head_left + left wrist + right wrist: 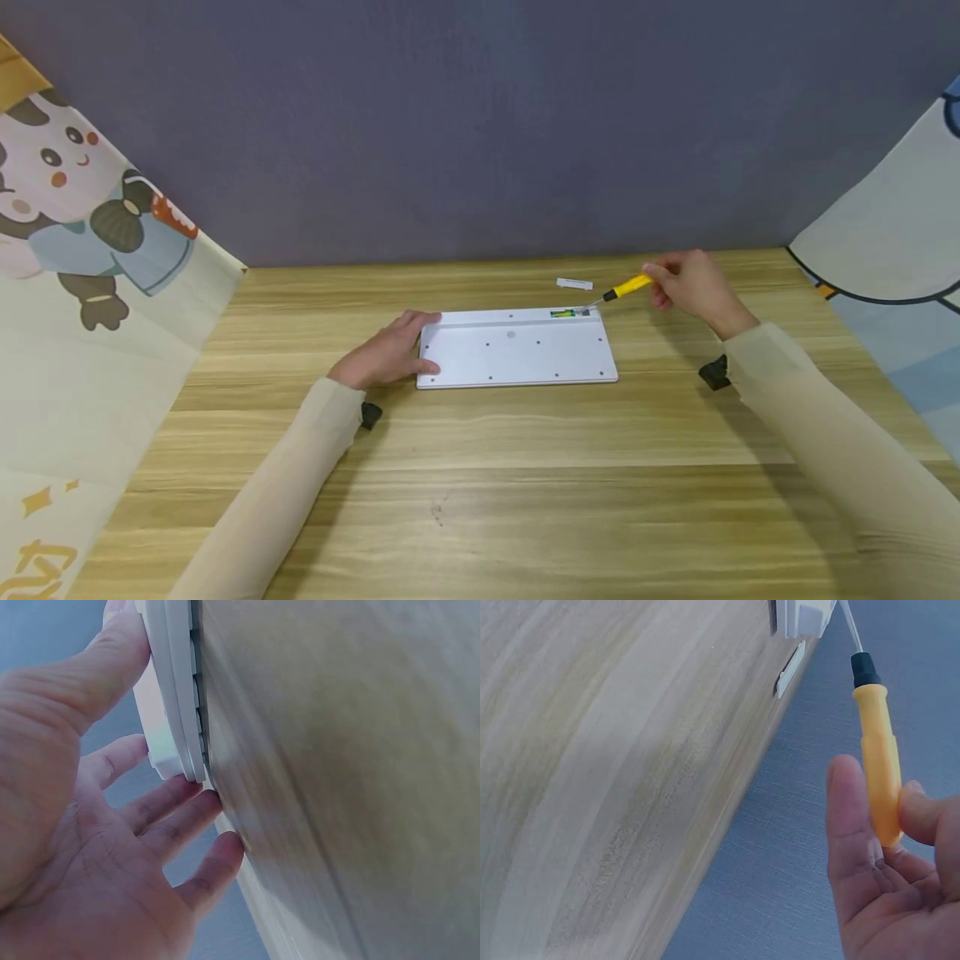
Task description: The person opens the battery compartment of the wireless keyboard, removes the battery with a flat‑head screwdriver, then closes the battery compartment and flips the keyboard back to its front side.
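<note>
A white keyboard [517, 354] lies face down on the table, its screw-dotted back upward. My left hand [390, 348] holds its left end, the thumb on the near corner and the fingers about the far corner and side edge. In the left wrist view, fingertips [187, 787] touch that edge. My right hand [693, 287] pinches the yellow handle of a screwdriver [630, 287] with a black collar. Its thin metal shaft slants down to the open battery slot at the keyboard's far right, where a green battery [562, 314] shows. The tip's exact contact is too small to tell.
A small white battery cover [574, 284] lies on the wooden table [480, 483], just beyond the keyboard's far right corner. A dark grey panel [480, 133] rises behind the table. Printed cartoon sheets [90, 208] stand along both sides.
</note>
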Available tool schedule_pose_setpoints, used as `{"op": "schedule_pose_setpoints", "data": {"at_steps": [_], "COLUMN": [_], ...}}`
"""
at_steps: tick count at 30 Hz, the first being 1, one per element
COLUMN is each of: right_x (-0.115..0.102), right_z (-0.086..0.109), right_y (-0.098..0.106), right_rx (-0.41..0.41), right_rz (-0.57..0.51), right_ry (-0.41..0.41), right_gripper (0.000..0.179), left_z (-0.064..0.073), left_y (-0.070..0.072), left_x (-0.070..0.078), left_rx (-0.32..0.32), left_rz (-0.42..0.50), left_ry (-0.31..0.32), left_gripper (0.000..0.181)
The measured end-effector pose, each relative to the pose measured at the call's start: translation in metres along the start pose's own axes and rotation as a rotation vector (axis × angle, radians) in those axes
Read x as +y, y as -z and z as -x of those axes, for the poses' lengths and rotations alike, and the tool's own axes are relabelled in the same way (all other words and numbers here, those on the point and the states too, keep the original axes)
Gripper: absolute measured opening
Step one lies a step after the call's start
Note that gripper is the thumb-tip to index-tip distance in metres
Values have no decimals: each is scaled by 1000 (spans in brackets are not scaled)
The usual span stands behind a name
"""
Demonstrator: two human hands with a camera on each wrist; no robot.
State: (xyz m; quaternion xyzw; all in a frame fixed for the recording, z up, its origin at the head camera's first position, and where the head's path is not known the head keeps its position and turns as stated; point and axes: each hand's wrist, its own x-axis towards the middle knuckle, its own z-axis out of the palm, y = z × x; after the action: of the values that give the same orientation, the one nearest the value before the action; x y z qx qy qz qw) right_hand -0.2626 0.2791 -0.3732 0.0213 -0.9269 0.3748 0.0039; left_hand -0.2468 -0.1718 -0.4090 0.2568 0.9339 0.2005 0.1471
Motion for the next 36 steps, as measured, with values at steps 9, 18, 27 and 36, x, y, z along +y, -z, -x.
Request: {"op": "schedule_pose_setpoints", "data": {"at_steps": [9, 18, 27, 36], "right_x": [6, 3, 0, 8], "right_z": [4, 16, 19, 15], "right_y": [-2, -13, -13, -12], "right_rx": [-34, 102, 113, 42], "right_rz": [-11, -37, -67, -58], "right_ry": [-36, 223, 249, 169], "right_gripper": [47, 24, 20, 27], "left_z": [0, -3, 0, -1], "left_y": [1, -1, 0, 1], "left_x": [0, 0, -1, 0], "left_rx": [-4, -9, -8, -25], "left_rz": [-3, 2, 14, 15], "left_ry": [7, 12, 7, 31], "left_gripper": [84, 84, 84, 84]}}
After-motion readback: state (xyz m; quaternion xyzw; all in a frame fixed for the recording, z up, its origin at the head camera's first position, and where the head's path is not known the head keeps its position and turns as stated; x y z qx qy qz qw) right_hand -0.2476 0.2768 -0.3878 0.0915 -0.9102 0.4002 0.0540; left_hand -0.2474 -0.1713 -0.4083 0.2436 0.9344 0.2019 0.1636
